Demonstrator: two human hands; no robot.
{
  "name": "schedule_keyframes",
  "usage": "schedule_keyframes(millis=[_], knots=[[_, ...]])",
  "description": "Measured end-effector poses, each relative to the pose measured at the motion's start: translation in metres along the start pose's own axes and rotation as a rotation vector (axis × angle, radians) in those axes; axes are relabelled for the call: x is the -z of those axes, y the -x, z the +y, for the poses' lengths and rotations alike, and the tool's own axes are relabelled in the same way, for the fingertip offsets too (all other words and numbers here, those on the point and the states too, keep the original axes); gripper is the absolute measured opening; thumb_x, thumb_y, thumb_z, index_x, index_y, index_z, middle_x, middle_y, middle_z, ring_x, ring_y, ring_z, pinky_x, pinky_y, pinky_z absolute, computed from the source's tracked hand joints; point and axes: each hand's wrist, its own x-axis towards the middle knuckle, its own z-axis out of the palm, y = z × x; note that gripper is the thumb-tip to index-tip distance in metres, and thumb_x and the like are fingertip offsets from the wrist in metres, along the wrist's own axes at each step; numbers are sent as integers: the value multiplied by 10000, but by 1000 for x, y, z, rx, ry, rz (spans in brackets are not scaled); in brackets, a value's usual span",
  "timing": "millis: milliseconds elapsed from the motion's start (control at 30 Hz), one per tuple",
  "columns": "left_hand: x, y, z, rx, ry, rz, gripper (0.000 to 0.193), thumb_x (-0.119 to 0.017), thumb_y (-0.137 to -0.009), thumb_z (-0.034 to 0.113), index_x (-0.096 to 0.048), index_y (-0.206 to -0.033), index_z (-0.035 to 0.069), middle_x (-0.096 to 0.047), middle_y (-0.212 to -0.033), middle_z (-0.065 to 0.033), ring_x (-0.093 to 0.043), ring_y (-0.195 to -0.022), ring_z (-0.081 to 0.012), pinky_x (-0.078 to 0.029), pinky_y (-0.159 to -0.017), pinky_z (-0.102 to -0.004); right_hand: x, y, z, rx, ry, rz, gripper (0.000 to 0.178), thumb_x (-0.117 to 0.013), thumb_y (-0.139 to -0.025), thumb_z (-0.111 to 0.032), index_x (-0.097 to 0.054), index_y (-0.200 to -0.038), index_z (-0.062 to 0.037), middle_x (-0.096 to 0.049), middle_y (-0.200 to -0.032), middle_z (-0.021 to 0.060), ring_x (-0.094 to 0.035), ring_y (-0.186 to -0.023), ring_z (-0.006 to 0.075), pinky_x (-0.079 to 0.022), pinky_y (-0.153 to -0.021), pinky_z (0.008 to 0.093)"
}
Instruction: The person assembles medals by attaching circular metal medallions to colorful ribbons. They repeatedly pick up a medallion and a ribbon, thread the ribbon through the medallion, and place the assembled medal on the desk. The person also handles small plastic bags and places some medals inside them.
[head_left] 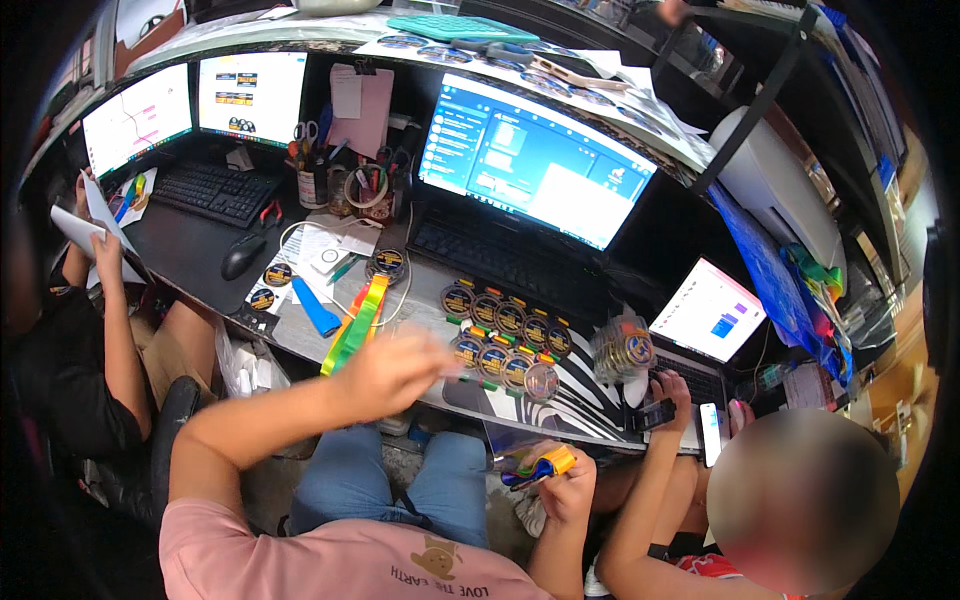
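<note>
My left hand (392, 372) is raised over the table's front edge, its fingers smeared by motion; whether it holds anything is unclear. My right hand (570, 492) is low in front of the table, closed on a folded ribbon (552, 464) of yellow, blue and green. A clear plastic bag (508, 438) is beside that ribbon. Beyond my left hand, round dark medals with gold print (492, 362) lie in two rows, with coloured ribbon ends between them. A green, yellow and orange ribbon (357, 328) hangs over the table edge near my left forearm, leading to another medal (386, 263).
A stack of plastic-wrapped medals (622, 348) stands right of the rows. Behind are a keyboard (470, 245) and a monitor (540, 160). A co-worker at right has a hand by a laptop (708, 310); another at left holds papers (95, 230). A blue ribbon (315, 306) and mouse (242, 257) lie left.
</note>
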Motion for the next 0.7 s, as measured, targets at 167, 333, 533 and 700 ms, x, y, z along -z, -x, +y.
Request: schedule_keyframes(millis=[167, 333, 533, 700], knots=[[48, -221, 23, -58, 57, 439, 380, -707, -812, 284, -631, -1127, 86, -638, -708, -111, -615, -621, -239, -468, -573, -351, -4, -3, -8, 93, 40, -96, 306, -769, -757, -147, -645, -935, 69, -665, -908, 193, -621, -810, 247, -490, -745, 349], [46, -311, -10, -59, -655, 494, 315, -722, -808, 326, -698, -1021, 94, -684, -817, -116, -676, -786, -244, -514, -689, -406, -25, -6, -15, 132, 63, -216, 295, -769, -768, -171, -662, -914, 62, -672, -882, 197, -618, -822, 270, -482, -739, 364], [75, -190, 6, -192, -548, 99, 298, -512, -908, 299, -673, -981, 59, -664, -804, -76, -633, -696, -202, -496, -643, -314, -26, -17, -27, 284, 253, -100, 152, -724, -706, -29, -674, -845, 7, -687, -995, 233, -639, -787, 234, -502, -742, 339], [32, -38, 6, 823, 531, -485, 1083, -10, -798, 825, -698, -848, -10, -694, -818, -109, -670, -794, -184, -510, -733, -267, -34, -33, -34, 333, 247, -156, 131, -716, -719, -32, -671, -837, 2, -684, -1038, 227, -636, -802, 212, -494, -744, 319]])
